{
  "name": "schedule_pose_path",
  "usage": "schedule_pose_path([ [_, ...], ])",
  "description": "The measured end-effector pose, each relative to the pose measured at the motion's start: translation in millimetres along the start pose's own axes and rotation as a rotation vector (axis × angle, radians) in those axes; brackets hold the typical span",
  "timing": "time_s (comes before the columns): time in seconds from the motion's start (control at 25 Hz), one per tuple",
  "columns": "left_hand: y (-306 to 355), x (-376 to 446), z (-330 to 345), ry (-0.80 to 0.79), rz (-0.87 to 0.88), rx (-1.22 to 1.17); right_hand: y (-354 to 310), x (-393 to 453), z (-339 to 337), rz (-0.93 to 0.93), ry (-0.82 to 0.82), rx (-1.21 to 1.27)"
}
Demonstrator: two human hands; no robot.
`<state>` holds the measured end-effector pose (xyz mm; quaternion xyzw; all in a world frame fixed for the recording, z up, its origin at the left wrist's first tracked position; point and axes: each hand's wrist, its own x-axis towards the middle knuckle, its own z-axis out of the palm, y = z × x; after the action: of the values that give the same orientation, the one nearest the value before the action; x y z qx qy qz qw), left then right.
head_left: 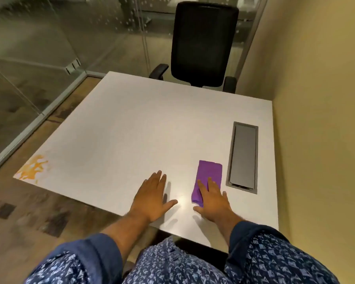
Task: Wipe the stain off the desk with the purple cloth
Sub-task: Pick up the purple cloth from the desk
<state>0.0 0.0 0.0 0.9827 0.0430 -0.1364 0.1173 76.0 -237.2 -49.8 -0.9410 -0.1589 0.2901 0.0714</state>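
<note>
An orange stain (32, 167) marks the near left corner of the white desk (143, 128). A folded purple cloth (209, 173) lies flat near the front right of the desk. My right hand (212, 199) rests palm down with its fingers spread over the cloth's near half, not gripping it. My left hand (153, 195) lies flat and open on the bare desk to the left of the cloth, far to the right of the stain.
A grey cable hatch (243, 155) is set into the desk just right of the cloth. A black office chair (201, 44) stands at the far side. A glass partition (29, 58) runs along the left, a beige wall (316, 99) along the right.
</note>
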Motion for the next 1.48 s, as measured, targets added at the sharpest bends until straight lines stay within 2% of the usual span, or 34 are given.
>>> schedule_pose_path([
  [0.12, 9.4, -1.1, 4.6, -0.038, -0.071, -0.045, -2.8, 6.1, 9.6, 0.012, -0.185, -0.089],
  [0.24, 12.6, -7.5, 0.8, -0.072, -0.05, -0.057, -7.8, 11.0, 16.6, 0.057, -0.318, -0.167],
  [0.4, 4.7, -11.1, -8.1, -0.111, -0.047, -0.148, -7.8, 17.0, 19.6, 0.095, -0.301, -0.118],
  [0.52, -1.9, -13.6, -5.9, -0.175, -0.045, -0.235, -6.4, 24.0, 19.5, 0.116, -0.196, 0.028],
  [0.6, -7.0, -15.4, -4.5, -0.19, -0.056, -0.225, -6.4, 29.8, 14.1, 0.065, -0.01, 0.38],
  [0.68, -12.6, -15.8, -2.5, -0.194, -0.074, -0.17, -10.2, 26.7, 4.1, 0.099, 0.207, 0.761],
  [0.8, -19.5, -11.9, -3.3, -0.195, -0.132, -0.242, -17.4, 26.5, -19.7, 0.189, 0.445, 0.977],
  [0.88, -19.6, -7.0, -6.0, -0.196, -0.187, -0.402, -24.0, 29.8, -31.3, 0.255, 0.482, 1.209],
  [1.04, -10.8, 3.4, -7.3, -0.248, -0.328, -0.725, -33.5, 29.3, -44.7, 0.27, 0.304, 1.579],
  [1.16, -0.4, 2.5, -10.1, -0.276, -0.567, -1.207, -45.9, 18.1, -56.5, 0.142, 0.043, 1.935],
  [1.28, 1.6, 3.4, -12.5, -0.279, -0.682, -1.692, -64.6, 6.3, -67.5, 0.042, -0.101, 2.077],
  [1.36, 1.7, 7.3, -15.5, -0.225, -0.649, -1.874, -76.0, 0.1, -75.2, -0.002, -0.146, 2.119],
  [1.48, -3.2, 7.3, -24.8, -0.139, -0.458, -1.908, -93.0, -7.1, -86.4, -0.065, -0.257, 2.138],
])
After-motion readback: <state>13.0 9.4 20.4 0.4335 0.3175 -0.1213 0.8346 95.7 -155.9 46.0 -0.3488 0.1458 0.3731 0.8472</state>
